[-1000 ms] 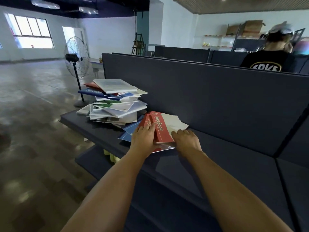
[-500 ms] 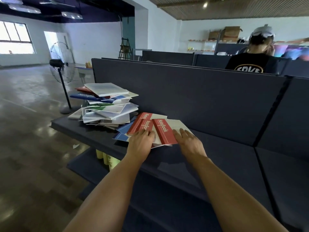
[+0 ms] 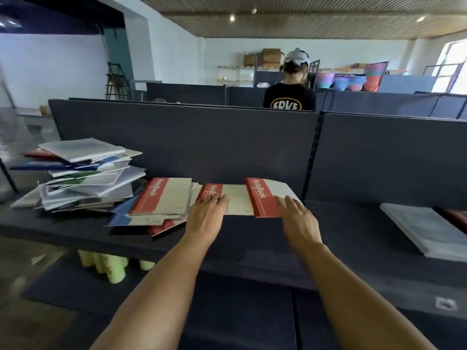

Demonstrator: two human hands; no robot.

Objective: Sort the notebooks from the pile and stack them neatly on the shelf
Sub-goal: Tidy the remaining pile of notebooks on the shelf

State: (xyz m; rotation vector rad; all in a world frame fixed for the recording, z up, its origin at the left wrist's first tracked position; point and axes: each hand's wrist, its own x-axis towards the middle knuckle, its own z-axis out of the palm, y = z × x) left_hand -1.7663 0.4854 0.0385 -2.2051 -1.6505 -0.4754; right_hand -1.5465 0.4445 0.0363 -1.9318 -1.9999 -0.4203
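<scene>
A messy pile of notebooks [image 3: 83,178] lies at the left of the dark shelf [image 3: 252,238]. Three red-and-cream "NoteBook" notebooks lie flat in a row beside it. My left hand [image 3: 206,214] presses flat on the middle notebook [image 3: 235,198]. My right hand [image 3: 297,218] presses flat on the right notebook [image 3: 265,195]. The left one [image 3: 164,195] rests on top of blue and red notebooks spilled from the pile.
A tidy stack of grey notebooks [image 3: 427,228] sits on the shelf at the far right, with a red one behind it. The shelf's dark back panel [image 3: 202,142] rises behind. Pale green rolls [image 3: 108,266] lie on the lower shelf. A person [image 3: 290,89] stands beyond.
Both hands have slid two red notebooks to the right along the shelf, away from the pile. A third red notebook now lies uncovered near the pile. The view has turned right.
</scene>
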